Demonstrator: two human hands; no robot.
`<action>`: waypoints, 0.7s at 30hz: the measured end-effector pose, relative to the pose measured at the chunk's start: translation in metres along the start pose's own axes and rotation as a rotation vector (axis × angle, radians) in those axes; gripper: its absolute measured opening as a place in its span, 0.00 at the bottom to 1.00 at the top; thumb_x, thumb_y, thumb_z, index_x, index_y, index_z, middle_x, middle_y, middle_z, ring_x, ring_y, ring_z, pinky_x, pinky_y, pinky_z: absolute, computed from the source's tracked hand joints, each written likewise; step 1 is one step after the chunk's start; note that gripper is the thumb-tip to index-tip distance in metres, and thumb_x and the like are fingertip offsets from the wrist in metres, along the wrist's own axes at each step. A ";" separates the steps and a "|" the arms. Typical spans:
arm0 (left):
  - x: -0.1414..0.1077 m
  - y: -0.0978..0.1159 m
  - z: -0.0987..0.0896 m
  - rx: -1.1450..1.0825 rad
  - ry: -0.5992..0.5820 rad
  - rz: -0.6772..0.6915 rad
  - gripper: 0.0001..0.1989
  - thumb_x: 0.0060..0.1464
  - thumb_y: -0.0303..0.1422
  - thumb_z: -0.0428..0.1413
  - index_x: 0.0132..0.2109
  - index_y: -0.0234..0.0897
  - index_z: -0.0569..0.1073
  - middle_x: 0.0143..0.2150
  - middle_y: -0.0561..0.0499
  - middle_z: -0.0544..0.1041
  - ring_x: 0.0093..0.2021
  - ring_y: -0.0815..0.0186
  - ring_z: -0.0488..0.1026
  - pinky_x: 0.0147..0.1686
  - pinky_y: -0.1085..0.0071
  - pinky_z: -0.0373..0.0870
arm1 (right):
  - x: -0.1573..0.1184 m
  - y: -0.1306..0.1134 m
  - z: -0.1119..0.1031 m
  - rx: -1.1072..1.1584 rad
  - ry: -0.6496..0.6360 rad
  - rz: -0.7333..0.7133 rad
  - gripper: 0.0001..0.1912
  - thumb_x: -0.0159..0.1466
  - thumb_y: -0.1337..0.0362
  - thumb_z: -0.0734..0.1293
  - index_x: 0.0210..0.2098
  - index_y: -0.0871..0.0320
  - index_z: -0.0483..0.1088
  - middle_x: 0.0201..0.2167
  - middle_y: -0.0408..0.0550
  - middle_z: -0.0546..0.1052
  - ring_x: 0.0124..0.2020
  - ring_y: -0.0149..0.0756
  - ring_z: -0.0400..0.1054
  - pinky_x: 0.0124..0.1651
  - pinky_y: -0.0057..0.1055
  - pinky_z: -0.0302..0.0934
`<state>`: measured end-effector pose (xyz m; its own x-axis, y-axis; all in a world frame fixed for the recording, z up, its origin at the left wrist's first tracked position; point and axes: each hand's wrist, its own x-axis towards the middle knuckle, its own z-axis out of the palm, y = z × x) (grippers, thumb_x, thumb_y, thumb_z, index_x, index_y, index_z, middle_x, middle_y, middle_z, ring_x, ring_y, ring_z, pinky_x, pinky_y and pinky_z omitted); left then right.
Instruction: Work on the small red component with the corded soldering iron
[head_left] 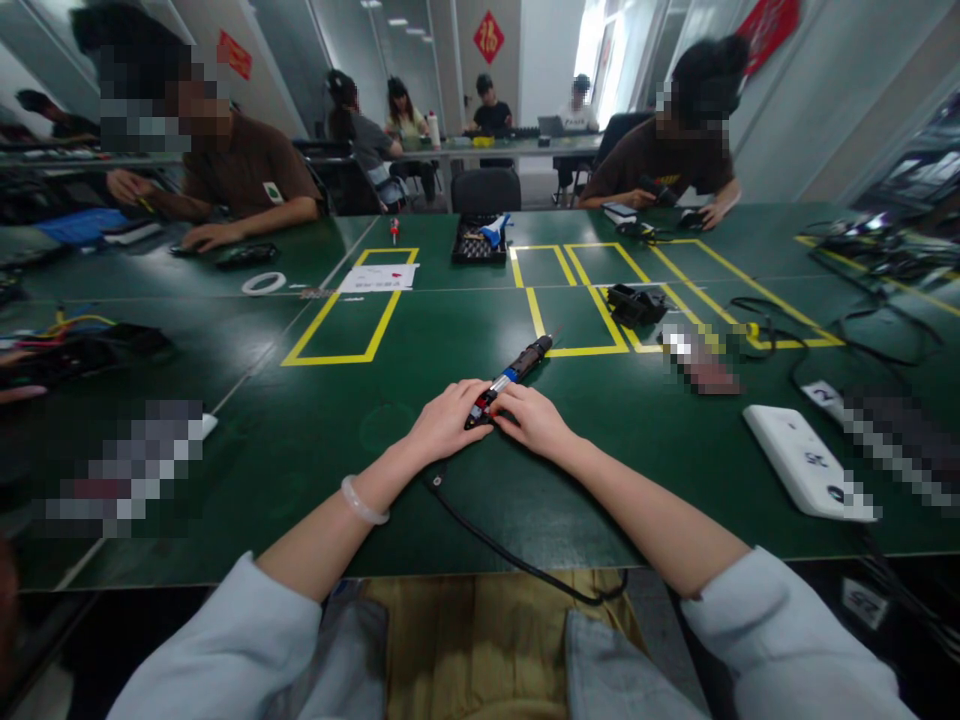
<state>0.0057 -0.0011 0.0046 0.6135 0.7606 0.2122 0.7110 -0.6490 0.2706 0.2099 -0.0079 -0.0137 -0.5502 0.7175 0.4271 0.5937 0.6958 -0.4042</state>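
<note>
On the green table (300, 440) in front of me lies a long, slim electrical device (517, 372). It has a black end pointing away to the right, a blue band, a silver middle and some red near my fingers. My left hand (448, 422) is curled over its near end from the left. Against the same end from the right, my right hand (531, 420) has its fingers bent in and pinched close to the red part. Its fingertips are partly hidden. A black cord (517, 555) runs from beneath my left hand toward the table's front edge.
A white power bank (802, 460) and several cables lie to the right. Beyond the device are a black part (636, 303), a black tray (478, 240) and yellow tape outlines (326, 330). A tape roll (263, 284) lies at left. Co-workers sit across the table.
</note>
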 end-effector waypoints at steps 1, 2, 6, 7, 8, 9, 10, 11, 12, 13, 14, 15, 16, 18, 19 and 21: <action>0.000 0.001 0.000 0.007 -0.001 -0.004 0.31 0.56 0.42 0.56 0.64 0.41 0.58 0.62 0.45 0.64 0.57 0.55 0.64 0.53 0.60 0.67 | 0.000 0.000 0.000 -0.002 0.002 -0.002 0.04 0.63 0.69 0.66 0.39 0.57 0.69 0.44 0.50 0.72 0.45 0.39 0.66 0.44 0.32 0.59; 0.000 0.002 -0.001 0.012 -0.003 -0.009 0.31 0.57 0.43 0.55 0.64 0.41 0.58 0.62 0.44 0.64 0.57 0.55 0.64 0.53 0.60 0.67 | 0.000 0.001 0.001 -0.003 0.004 -0.001 0.04 0.64 0.69 0.65 0.39 0.57 0.69 0.44 0.51 0.72 0.44 0.39 0.66 0.44 0.32 0.58; 0.001 0.006 -0.003 0.023 -0.008 -0.025 0.29 0.59 0.45 0.52 0.64 0.42 0.58 0.61 0.44 0.65 0.57 0.56 0.64 0.53 0.61 0.67 | 0.000 0.002 0.002 -0.002 0.013 0.005 0.03 0.65 0.68 0.65 0.37 0.57 0.71 0.44 0.51 0.73 0.44 0.38 0.66 0.44 0.32 0.58; 0.002 0.006 -0.003 0.029 -0.010 -0.030 0.29 0.60 0.45 0.51 0.65 0.43 0.58 0.60 0.44 0.65 0.57 0.56 0.64 0.53 0.61 0.67 | 0.000 0.002 0.002 -0.001 0.016 0.005 0.03 0.66 0.67 0.64 0.37 0.57 0.71 0.43 0.51 0.73 0.43 0.38 0.66 0.43 0.32 0.58; 0.002 0.007 -0.003 0.037 -0.010 -0.034 0.28 0.60 0.45 0.50 0.65 0.43 0.58 0.60 0.44 0.65 0.56 0.56 0.65 0.52 0.61 0.68 | 0.000 0.002 0.002 -0.001 0.019 0.005 0.04 0.66 0.67 0.64 0.36 0.57 0.71 0.42 0.51 0.73 0.43 0.38 0.66 0.43 0.32 0.58; 0.003 0.007 -0.002 0.046 -0.011 -0.039 0.28 0.61 0.45 0.50 0.65 0.44 0.58 0.59 0.45 0.65 0.56 0.56 0.65 0.51 0.62 0.68 | 0.000 0.002 0.001 -0.001 0.022 0.005 0.05 0.66 0.66 0.64 0.36 0.57 0.72 0.42 0.51 0.73 0.42 0.38 0.66 0.43 0.32 0.58; 0.003 0.008 -0.002 0.054 -0.012 -0.042 0.28 0.61 0.44 0.50 0.65 0.44 0.57 0.59 0.45 0.65 0.55 0.56 0.65 0.50 0.62 0.68 | 0.000 0.001 0.001 0.001 0.025 0.004 0.06 0.67 0.66 0.63 0.36 0.57 0.72 0.42 0.51 0.73 0.43 0.38 0.66 0.43 0.32 0.58; 0.004 0.008 -0.002 0.060 -0.013 -0.044 0.28 0.61 0.44 0.50 0.66 0.44 0.57 0.58 0.45 0.65 0.54 0.56 0.66 0.49 0.62 0.68 | 0.000 0.001 0.000 0.006 0.028 0.005 0.06 0.67 0.65 0.63 0.36 0.57 0.72 0.42 0.51 0.73 0.43 0.38 0.66 0.43 0.33 0.58; 0.004 0.008 -0.002 0.064 -0.016 -0.046 0.29 0.61 0.44 0.50 0.66 0.45 0.56 0.58 0.45 0.65 0.53 0.57 0.66 0.48 0.62 0.69 | 0.000 0.000 0.000 0.014 0.031 0.007 0.06 0.67 0.65 0.63 0.37 0.57 0.72 0.43 0.51 0.74 0.44 0.38 0.66 0.44 0.33 0.58; 0.005 0.009 -0.002 0.066 -0.020 -0.048 0.29 0.61 0.44 0.50 0.66 0.46 0.56 0.57 0.45 0.65 0.53 0.57 0.66 0.48 0.63 0.69 | -0.001 -0.001 -0.001 0.026 0.033 0.009 0.06 0.67 0.66 0.62 0.39 0.57 0.72 0.44 0.51 0.74 0.45 0.39 0.67 0.45 0.33 0.59; 0.005 0.008 -0.003 0.067 -0.024 -0.053 0.29 0.61 0.44 0.50 0.67 0.47 0.55 0.57 0.46 0.65 0.53 0.57 0.66 0.47 0.63 0.69 | -0.001 -0.002 -0.001 0.038 0.035 0.010 0.07 0.67 0.66 0.62 0.41 0.57 0.72 0.45 0.51 0.73 0.46 0.39 0.67 0.46 0.34 0.59; 0.005 0.008 -0.003 0.069 -0.028 -0.061 0.29 0.61 0.44 0.50 0.67 0.48 0.55 0.57 0.46 0.65 0.53 0.57 0.66 0.47 0.63 0.69 | -0.002 -0.002 -0.002 0.049 0.038 0.012 0.08 0.67 0.66 0.62 0.43 0.56 0.72 0.46 0.51 0.73 0.47 0.39 0.67 0.47 0.34 0.59; 0.006 0.006 -0.004 0.073 -0.031 -0.071 0.29 0.61 0.45 0.49 0.67 0.49 0.55 0.56 0.46 0.65 0.53 0.57 0.65 0.46 0.63 0.69 | -0.002 -0.003 -0.002 0.055 0.041 0.014 0.09 0.67 0.66 0.62 0.44 0.56 0.72 0.47 0.51 0.73 0.47 0.39 0.67 0.48 0.34 0.59; 0.007 0.000 -0.006 0.092 -0.028 -0.099 0.29 0.61 0.45 0.49 0.67 0.50 0.55 0.56 0.46 0.65 0.53 0.57 0.65 0.47 0.63 0.69 | -0.003 -0.003 -0.003 0.048 0.042 0.029 0.10 0.67 0.67 0.62 0.46 0.56 0.72 0.45 0.51 0.73 0.46 0.38 0.67 0.47 0.34 0.60; 0.007 -0.004 -0.008 0.106 -0.022 -0.116 0.29 0.61 0.46 0.50 0.67 0.50 0.55 0.56 0.46 0.65 0.53 0.57 0.65 0.47 0.63 0.69 | -0.003 -0.003 -0.003 0.041 0.038 0.041 0.10 0.67 0.66 0.62 0.46 0.56 0.72 0.44 0.50 0.73 0.45 0.38 0.67 0.47 0.33 0.60; 0.007 -0.015 -0.011 0.136 -0.009 -0.162 0.30 0.60 0.46 0.50 0.67 0.49 0.56 0.56 0.45 0.65 0.53 0.56 0.65 0.48 0.62 0.68 | -0.004 -0.002 -0.004 0.036 0.025 0.057 0.10 0.67 0.66 0.62 0.46 0.56 0.72 0.41 0.50 0.73 0.42 0.37 0.67 0.46 0.32 0.61</action>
<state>-0.0044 0.0146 0.0124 0.4898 0.8555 0.1677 0.8403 -0.5146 0.1708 0.2130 -0.0123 -0.0116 -0.5006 0.7557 0.4224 0.6023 0.6545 -0.4570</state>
